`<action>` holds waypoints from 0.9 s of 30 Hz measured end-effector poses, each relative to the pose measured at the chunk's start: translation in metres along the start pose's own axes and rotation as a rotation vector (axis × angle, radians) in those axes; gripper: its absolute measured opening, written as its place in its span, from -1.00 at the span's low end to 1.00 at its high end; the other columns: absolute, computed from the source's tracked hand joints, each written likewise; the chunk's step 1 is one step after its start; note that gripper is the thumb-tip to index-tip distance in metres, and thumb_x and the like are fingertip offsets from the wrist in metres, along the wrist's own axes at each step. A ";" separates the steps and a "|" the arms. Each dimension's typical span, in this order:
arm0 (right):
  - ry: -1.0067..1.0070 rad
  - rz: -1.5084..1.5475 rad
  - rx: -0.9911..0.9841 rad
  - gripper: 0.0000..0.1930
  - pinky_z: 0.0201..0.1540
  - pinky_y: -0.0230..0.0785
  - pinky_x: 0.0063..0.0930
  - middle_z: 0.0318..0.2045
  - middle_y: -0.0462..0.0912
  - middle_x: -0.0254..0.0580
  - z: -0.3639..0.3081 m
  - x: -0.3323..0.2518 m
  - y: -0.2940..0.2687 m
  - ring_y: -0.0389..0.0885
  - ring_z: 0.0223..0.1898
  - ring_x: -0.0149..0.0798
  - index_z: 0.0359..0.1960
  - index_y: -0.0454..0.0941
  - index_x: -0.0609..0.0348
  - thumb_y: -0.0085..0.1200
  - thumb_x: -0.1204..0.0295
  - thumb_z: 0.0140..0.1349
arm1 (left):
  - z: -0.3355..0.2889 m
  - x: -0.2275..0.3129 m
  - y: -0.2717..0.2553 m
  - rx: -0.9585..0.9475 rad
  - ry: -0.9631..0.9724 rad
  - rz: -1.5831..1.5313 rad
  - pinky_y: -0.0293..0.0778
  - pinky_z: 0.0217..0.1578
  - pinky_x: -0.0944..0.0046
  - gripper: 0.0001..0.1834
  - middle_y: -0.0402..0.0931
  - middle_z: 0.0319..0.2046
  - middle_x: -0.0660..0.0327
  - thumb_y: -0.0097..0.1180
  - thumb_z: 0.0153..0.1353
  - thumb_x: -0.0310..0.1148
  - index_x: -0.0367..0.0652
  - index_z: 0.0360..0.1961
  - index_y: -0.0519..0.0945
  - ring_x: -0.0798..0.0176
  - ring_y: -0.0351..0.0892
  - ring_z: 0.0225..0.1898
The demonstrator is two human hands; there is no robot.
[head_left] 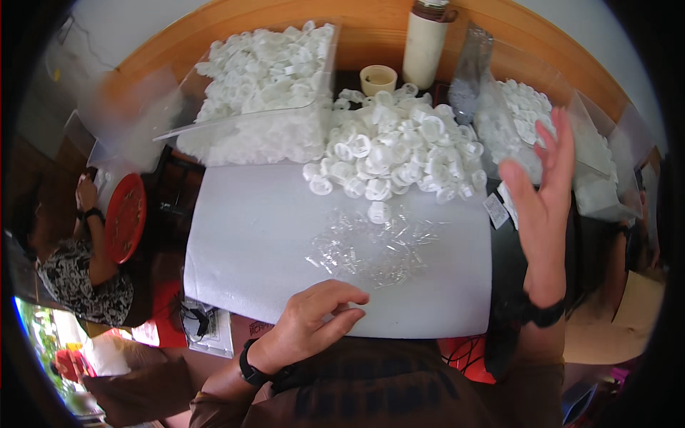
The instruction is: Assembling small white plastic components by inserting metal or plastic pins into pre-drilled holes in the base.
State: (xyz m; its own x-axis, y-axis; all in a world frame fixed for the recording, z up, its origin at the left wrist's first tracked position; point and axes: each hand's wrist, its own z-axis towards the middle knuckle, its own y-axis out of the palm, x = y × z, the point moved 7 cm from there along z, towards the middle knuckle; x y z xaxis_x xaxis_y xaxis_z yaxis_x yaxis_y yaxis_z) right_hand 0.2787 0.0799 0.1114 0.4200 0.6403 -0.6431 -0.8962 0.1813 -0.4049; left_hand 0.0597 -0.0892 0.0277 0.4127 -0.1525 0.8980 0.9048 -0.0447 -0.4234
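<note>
My left hand (317, 314) hovers at the near edge of a pale grey work surface (242, 242). Its fingers curl loosely, thumb and index tips apart, and nothing shows between them. Raised at the right, my right hand (546, 221) is open with its fingers spread, in front of a clear bin (592, 135) of small white parts (524, 107). Thin clear plastic pins (378, 250) lie scattered mid-surface. Behind them rises a heap of white ring-shaped plastic parts (407, 146). One white part (379, 212) sits apart, at the edge of the pins.
A large clear bin (250, 121) full of white rings stands back left. Behind the heap are a cream cup (378, 78) and a tall cream flask (426, 46). A grey plastic bag (471, 78) stands beside them. At left, another person (85, 271) sits near a red basin (126, 217).
</note>
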 end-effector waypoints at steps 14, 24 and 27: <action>-0.178 0.231 -0.989 0.00 0.20 0.20 -0.12 0.25 0.12 0.23 -0.138 -0.108 0.083 0.22 0.23 0.15 0.25 0.12 0.32 0.39 0.11 -0.20 | -0.030 0.044 0.041 -0.397 0.313 -0.039 0.37 -0.47 0.07 -0.66 0.41 -0.57 0.10 0.10 0.16 -0.14 -0.22 -0.50 0.42 -0.05 0.44 -0.50; -0.190 0.179 -1.008 -0.02 0.19 0.20 -0.16 0.21 0.21 0.19 -0.150 -0.127 0.069 0.27 0.20 0.09 0.22 0.19 0.27 0.46 0.26 -0.30 | -0.075 0.036 0.015 -0.305 0.302 0.072 0.29 -0.51 0.11 -0.57 0.35 -0.58 0.12 0.06 0.17 -0.03 -0.22 -0.51 0.39 -0.01 0.40 -0.53; -0.217 0.202 -1.029 -0.03 0.17 0.22 -0.16 0.21 0.21 0.18 -0.161 -0.144 0.076 0.28 0.19 0.10 0.22 0.19 0.25 0.46 0.27 -0.29 | -0.074 0.044 0.022 -0.213 0.332 0.027 0.30 -0.46 0.10 -0.59 0.36 -0.49 0.09 0.10 0.15 -0.05 -0.24 -0.44 0.39 -0.02 0.40 -0.45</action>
State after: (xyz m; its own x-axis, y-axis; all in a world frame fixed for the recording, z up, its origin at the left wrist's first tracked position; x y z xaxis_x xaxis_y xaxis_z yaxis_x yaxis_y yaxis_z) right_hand 0.1727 -0.1183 0.0687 0.1516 0.7255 -0.6713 -0.3525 -0.5948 -0.7225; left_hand 0.0897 -0.1702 0.0495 0.3476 -0.4659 0.8137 0.8378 -0.2353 -0.4927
